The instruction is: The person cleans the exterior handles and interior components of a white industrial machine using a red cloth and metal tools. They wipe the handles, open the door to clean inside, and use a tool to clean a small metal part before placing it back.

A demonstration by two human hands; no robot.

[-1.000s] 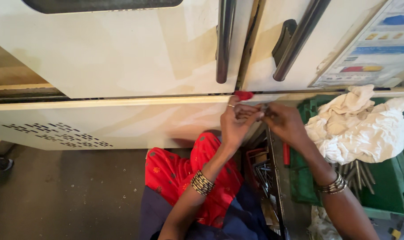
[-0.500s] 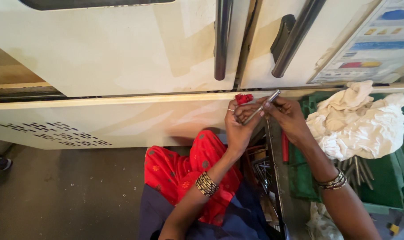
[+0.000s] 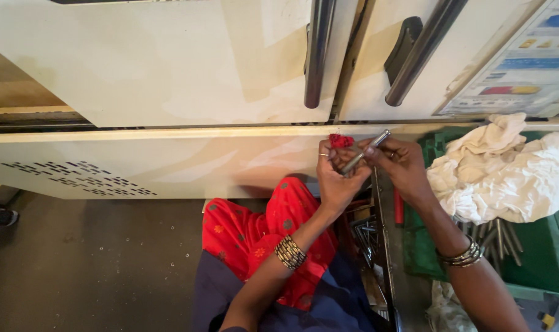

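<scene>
Metal rod [image 3: 365, 151], left hand [image 3: 336, 178], right hand [image 3: 402, 166]

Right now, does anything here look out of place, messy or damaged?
Nothing looks damaged. Both hands, left hand and right hand, hold a slim metal rod near a small red piece. A crumpled white cloth spills over the green crate's edge, covering more rods.

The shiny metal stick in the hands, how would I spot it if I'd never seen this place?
Find the big cream machine panel with two dark bar handles. Just below its edge, two hands meet: the left hand and right hand hold a thin silver rod tilted between their fingers. Other rods lie down in the green crate under a white cloth; this one alone is lifted, beside a red scrap.
</scene>
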